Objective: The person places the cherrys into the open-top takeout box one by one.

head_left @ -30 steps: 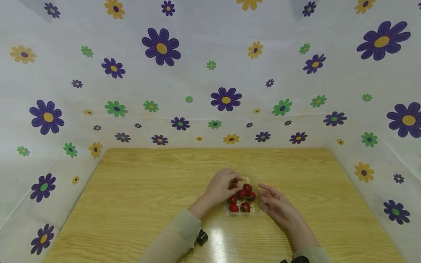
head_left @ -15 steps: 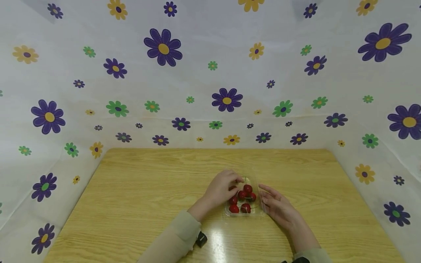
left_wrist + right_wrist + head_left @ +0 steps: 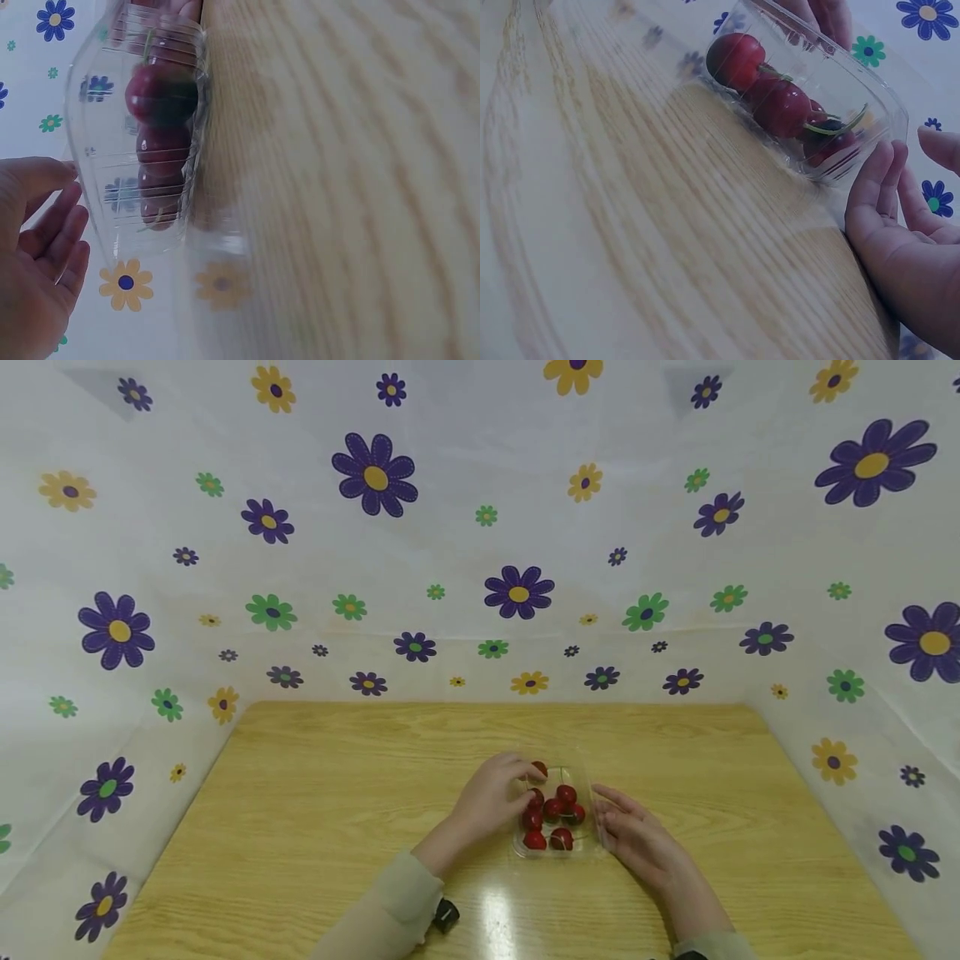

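A clear plastic container (image 3: 558, 854) stands on the table with several red cherries (image 3: 552, 810) in it, some with green stems. My left hand (image 3: 487, 797) is at the container's left side. In the head view its fingertips reach over the rim, close to cherries on that side. The left wrist view shows this hand (image 3: 37, 255) with relaxed, spread fingers and the thumb tip right by the container's rim. My right hand (image 3: 648, 847) rests along the opposite wall. Its fingers (image 3: 870, 180) lie fairly straight at the container's corner in the right wrist view, thumb held apart.
The wood-grain table (image 3: 337, 793) stretches out to both sides and behind the container. A white cloth with printed flowers (image 3: 517, 593) hangs along the back and both sides. A small black device (image 3: 446, 915) sits at the left sleeve's cuff.
My left hand has drawn back slightly to the left and its fingers have parted, so cherries at the container's left side now show. The right hand stays against the container.
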`<state>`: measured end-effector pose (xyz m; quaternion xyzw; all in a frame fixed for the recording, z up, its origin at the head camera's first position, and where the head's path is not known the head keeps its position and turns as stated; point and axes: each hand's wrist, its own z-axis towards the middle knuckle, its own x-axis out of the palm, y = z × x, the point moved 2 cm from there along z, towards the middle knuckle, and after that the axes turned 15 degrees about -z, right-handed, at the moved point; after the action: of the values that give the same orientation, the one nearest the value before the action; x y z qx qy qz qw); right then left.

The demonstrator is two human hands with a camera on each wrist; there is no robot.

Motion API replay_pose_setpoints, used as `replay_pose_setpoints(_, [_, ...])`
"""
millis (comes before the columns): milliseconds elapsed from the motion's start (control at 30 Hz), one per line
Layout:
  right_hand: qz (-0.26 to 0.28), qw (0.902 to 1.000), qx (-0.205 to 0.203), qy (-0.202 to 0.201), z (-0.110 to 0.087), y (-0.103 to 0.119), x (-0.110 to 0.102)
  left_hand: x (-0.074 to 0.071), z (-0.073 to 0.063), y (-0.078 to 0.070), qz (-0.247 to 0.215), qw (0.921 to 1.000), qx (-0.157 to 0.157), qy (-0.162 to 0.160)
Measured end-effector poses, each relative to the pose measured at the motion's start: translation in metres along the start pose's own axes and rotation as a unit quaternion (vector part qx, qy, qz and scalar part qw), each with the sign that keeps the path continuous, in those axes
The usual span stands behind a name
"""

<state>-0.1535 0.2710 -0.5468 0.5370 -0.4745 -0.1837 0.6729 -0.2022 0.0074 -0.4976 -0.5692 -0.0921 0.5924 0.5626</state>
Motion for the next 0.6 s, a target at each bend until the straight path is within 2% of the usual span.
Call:
replay_pose_setpoints(233, [0.024,0.9996,-0.003,0.015,0.001,0.002,0.0,-0.012,-0.01,0.006,-0.005,0.9997,-0.019,-0.017])
replay_pose_setpoints(467, [-0.005,0.9997,0.012,-0.022,-0.003,0.002,-0.001,-0.024,-0.022,0.016,-0.015,0.999,-0.029,-0.031])
replay_pose_setpoints(600, [-0.014,0.9993,0.002,-0.033,-0.011,0.006,-0.006,-0.031,-0.03,0.023,-0.012,0.998,-0.041,-0.047])
